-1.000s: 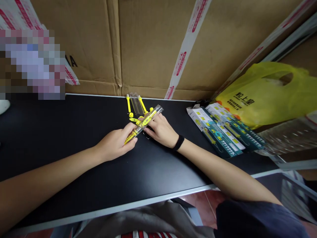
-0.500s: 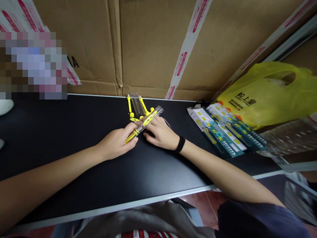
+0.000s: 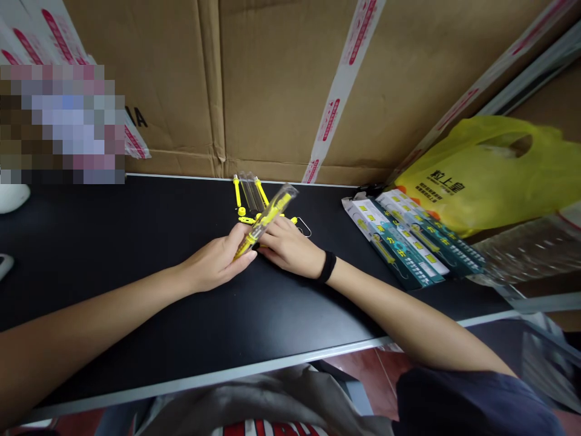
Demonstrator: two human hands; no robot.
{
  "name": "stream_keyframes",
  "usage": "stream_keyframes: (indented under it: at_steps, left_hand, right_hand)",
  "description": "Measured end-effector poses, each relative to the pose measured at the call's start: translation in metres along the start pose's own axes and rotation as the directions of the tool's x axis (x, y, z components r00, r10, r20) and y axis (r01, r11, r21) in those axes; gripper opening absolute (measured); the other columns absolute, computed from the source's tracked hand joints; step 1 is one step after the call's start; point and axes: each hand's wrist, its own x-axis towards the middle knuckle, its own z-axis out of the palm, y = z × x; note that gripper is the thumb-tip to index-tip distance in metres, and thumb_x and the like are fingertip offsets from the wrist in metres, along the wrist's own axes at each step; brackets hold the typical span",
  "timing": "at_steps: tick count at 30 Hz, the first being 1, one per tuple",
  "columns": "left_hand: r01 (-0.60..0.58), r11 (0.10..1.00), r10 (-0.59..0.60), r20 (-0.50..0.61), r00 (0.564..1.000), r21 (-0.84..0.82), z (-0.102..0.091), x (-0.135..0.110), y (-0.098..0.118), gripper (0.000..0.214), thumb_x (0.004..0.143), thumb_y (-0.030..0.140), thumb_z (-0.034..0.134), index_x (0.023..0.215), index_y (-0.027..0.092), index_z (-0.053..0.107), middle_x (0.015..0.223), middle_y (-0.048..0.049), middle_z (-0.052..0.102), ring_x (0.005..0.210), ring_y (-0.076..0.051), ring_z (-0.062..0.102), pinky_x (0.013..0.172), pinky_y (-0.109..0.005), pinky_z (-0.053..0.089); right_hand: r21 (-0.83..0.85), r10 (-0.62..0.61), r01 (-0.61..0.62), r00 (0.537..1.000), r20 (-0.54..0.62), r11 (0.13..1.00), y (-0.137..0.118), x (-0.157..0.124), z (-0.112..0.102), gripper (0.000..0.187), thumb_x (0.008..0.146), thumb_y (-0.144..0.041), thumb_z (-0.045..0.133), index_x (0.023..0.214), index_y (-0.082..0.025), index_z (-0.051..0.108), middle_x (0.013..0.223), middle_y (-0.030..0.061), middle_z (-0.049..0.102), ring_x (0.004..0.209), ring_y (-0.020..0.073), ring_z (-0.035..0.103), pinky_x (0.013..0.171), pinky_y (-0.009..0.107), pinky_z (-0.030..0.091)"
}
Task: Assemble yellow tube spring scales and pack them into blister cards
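My left hand is closed around the lower end of a spring scale, a clear tube with yellow parts inside. The tube tilts up to the right and crosses in front of my right fingers. Close beside it, my right hand, with a black band at the wrist, has its fingers bent in; their tips are partly hidden, and what they hold I cannot make out. A wire hook lies just past the right knuckles. Behind the hands are clear tubes, a yellow rod and a small yellow cap.
Printed boxes picturing spring scales lie on the black table at right, before a yellow plastic bag. Cardboard stands along the back edge. White objects sit at far left.
The tube has tipped a little more upright. My right hand has shifted slightly left, its fingers drawn in nearer the tube's lower part, and more of the wire hook shows.
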Motion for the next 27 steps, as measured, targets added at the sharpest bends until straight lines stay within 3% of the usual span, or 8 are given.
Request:
stream_keyframes:
  at_steps: [6, 11, 15, 19, 23, 25, 27]
  left_hand:
    - [-0.035, 0.999, 0.033, -0.059, 0.998, -0.031, 0.003, 0.0, -0.003, 0.027, 0.095, 0.038, 0.037, 0.113, 0.019, 0.033, 0.097, -0.0064, 0.059, 0.079, -0.018, 0.062, 0.071, -0.028, 0.046]
    - [-0.075, 0.983, 0.077, -0.005, 0.997, 0.167, 0.005, 0.003, -0.002, 0.025, 0.096, 0.037, 0.036, 0.109, 0.017, 0.038, 0.096, -0.0089, 0.061, 0.086, -0.024, 0.062, 0.077, -0.035, 0.045]
    - [-0.091, 0.945, 0.088, 0.023, 0.996, 0.315, 0.006, 0.003, -0.002, 0.025, 0.098, 0.036, 0.035, 0.112, 0.017, 0.043, 0.108, -0.0109, 0.06, 0.099, -0.026, 0.059, 0.086, -0.039, 0.042]
    - [-0.059, 0.937, 0.056, 0.018, 0.998, 0.346, 0.005, 0.002, -0.003, 0.027, 0.098, 0.038, 0.035, 0.112, 0.017, 0.044, 0.108, -0.0099, 0.061, 0.099, -0.026, 0.058, 0.087, -0.04, 0.041]
    - [-0.041, 0.937, 0.039, 0.013, 0.999, 0.347, 0.004, 0.002, -0.004, 0.028, 0.098, 0.038, 0.035, 0.113, 0.017, 0.044, 0.108, -0.0098, 0.06, 0.098, -0.025, 0.058, 0.086, -0.04, 0.041]
    - [-0.038, 0.941, 0.037, 0.009, 0.999, 0.337, 0.005, 0.002, -0.004, 0.028, 0.098, 0.038, 0.035, 0.113, 0.017, 0.044, 0.109, -0.0096, 0.06, 0.1, -0.025, 0.058, 0.087, -0.039, 0.041]
    - [-0.033, 0.945, 0.033, 0.007, 0.999, 0.325, 0.005, 0.002, -0.005, 0.028, 0.098, 0.039, 0.035, 0.113, 0.018, 0.044, 0.109, -0.0093, 0.06, 0.1, -0.024, 0.058, 0.087, -0.039, 0.041]
  right_hand:
    - [0.019, 0.013, -0.014, 1.0, 0.028, 1.0, 0.003, -0.006, -0.013, 0.035, 0.092, -0.036, 0.055, 0.122, -0.017, 0.058, 0.118, 0.0138, 0.06, 0.109, 0.0283, 0.051, 0.095, 0.045, 0.043]
    - [0.037, 0.027, -0.029, 0.998, 0.052, 0.999, 0.01, -0.014, -0.017, 0.036, 0.086, -0.018, 0.055, 0.122, -0.018, 0.058, 0.12, 0.0133, 0.06, 0.111, 0.0296, 0.051, 0.096, 0.048, 0.043]
    - [0.079, 0.033, -0.037, 0.998, 0.051, 0.996, 0.015, -0.015, -0.011, 0.023, 0.092, -0.019, 0.049, 0.11, -0.017, 0.063, 0.113, 0.0136, 0.064, 0.111, 0.0286, 0.054, 0.098, 0.05, 0.043]
    - [0.188, 0.08, -0.063, 0.993, -0.087, 0.98, 0.022, -0.015, -0.013, 0.017, 0.093, -0.023, 0.05, 0.103, -0.016, 0.061, 0.109, 0.014, 0.065, 0.106, 0.0273, 0.057, 0.096, 0.047, 0.046]
    - [0.43, 0.294, -0.154, 0.914, -0.281, 0.89, 0.033, -0.016, -0.035, 0.016, 0.092, -0.028, 0.053, 0.106, -0.019, 0.053, 0.102, 0.0091, 0.062, 0.091, 0.02, 0.06, 0.084, 0.039, 0.051]
    - [0.628, 0.446, -0.162, 0.833, -0.327, 0.761, 0.037, -0.017, -0.05, 0.02, 0.092, -0.037, 0.056, 0.102, -0.022, 0.049, 0.088, 0.0024, 0.058, 0.074, 0.0139, 0.057, 0.072, 0.031, 0.053]
    - [0.77, 0.523, -0.108, 0.792, -0.316, 0.628, 0.041, -0.019, -0.064, 0.025, 0.089, -0.045, 0.059, 0.093, -0.023, 0.049, 0.076, -0.0023, 0.052, 0.063, 0.0102, 0.052, 0.067, 0.027, 0.053]
